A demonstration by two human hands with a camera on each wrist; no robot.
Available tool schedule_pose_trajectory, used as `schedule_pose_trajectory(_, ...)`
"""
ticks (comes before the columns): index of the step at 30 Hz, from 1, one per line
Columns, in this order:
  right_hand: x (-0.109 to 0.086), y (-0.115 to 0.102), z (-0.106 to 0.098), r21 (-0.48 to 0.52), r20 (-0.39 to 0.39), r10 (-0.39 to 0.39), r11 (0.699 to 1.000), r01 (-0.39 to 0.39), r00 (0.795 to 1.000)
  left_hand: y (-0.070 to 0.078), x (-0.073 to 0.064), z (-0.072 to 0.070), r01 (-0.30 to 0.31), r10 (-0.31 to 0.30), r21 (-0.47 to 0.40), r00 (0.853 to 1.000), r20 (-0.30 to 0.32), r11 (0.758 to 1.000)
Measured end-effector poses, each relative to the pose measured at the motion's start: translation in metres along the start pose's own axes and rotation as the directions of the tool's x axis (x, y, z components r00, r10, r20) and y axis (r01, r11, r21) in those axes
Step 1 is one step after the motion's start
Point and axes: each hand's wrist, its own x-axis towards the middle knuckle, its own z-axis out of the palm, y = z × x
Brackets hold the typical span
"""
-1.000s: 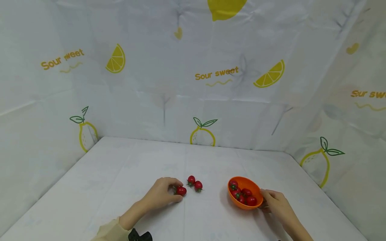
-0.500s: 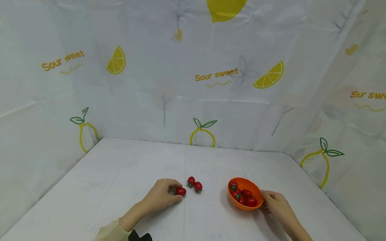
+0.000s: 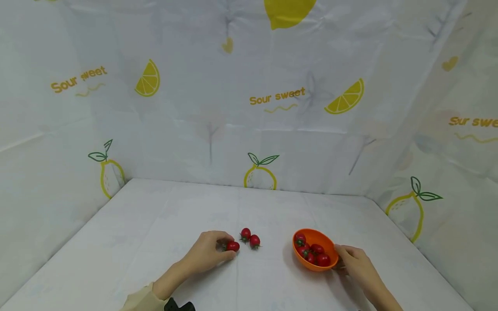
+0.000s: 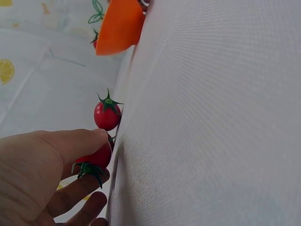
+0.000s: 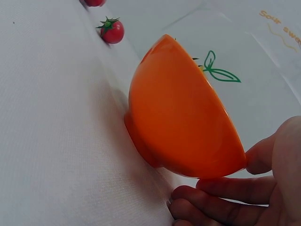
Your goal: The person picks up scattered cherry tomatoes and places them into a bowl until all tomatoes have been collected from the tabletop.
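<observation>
On white cloth (image 3: 175,211), two loose tomatoes (image 3: 254,241); a third (image 3: 233,246) in left fingers' (image 4: 77,190) pinch, one bowl (image 5: 178,113) in right fingers' (image 5: 240,189) pinch.

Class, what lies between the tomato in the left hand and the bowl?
In the head view: two more tomatoes, then bare table to the bowl.

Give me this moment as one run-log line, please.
left hand: holds one tomato | right hand: holds orange bowl | inside bowl: several tomatoes | on tabletop: two loose tomatoes
</observation>
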Motion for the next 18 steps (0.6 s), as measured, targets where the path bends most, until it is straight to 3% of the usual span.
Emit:
schedule_pose_trajectory(8, 0.0008, -0.002, 0.0033, 0.029, -0.008, -0.046, 0.999, 0.046, 0.999, -0.002, -0.0034, -0.0035, 0.034, -0.034, -0.031, 0.999, -0.001, 0.999)
schedule_pose_trajectory(18, -0.0014, 0.0018, 0.0004, 0.022, -0.008, -0.016, 1.0, 0.016, 1.0, -0.0029, -0.0002, 0.0003, 0.012, -0.012, -0.029, 1.0, 0.001, 1.0)
